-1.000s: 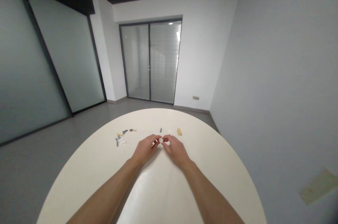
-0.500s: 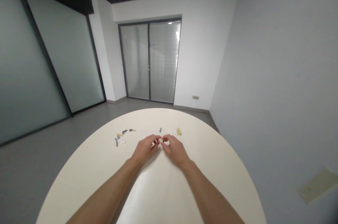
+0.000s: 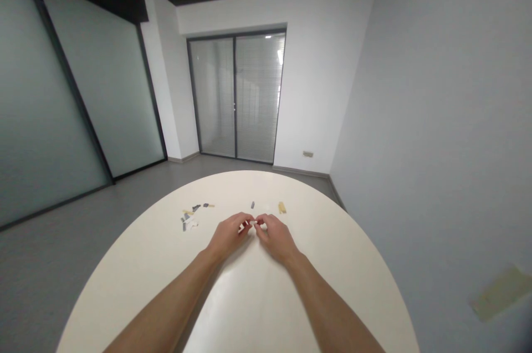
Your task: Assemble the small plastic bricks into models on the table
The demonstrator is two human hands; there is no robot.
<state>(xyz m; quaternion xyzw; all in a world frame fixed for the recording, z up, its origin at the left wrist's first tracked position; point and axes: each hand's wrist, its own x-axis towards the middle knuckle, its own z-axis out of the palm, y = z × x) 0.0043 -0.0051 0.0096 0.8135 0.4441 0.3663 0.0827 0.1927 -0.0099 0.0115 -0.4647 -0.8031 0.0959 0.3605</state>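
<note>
Between my fingertips, over the middle of the white round table (image 3: 257, 297), is a small white piece (image 3: 253, 223), too small to make out in detail. My left hand (image 3: 230, 234) pinches it from the left. From the right, my right hand (image 3: 275, 236) pinches the same piece, thumb and forefinger closed on it. Just beyond the fingers lies a small grey piece (image 3: 252, 205). A flat yellow piece (image 3: 282, 208) rests to the right of it.
A loose pile of white and grey pieces (image 3: 189, 222) lies at the table's left, with dark grey pieces (image 3: 196, 208) behind. Beside them is a dark piece with a yellow strip (image 3: 211, 206). A wall (image 3: 436, 120) runs along the right; a glass door (image 3: 236, 98) stands behind.
The white piece has turned slightly between my fingertips and now appears flatter and more level. Both hands stay nearly in place, and the pieces on the table have not moved.
</note>
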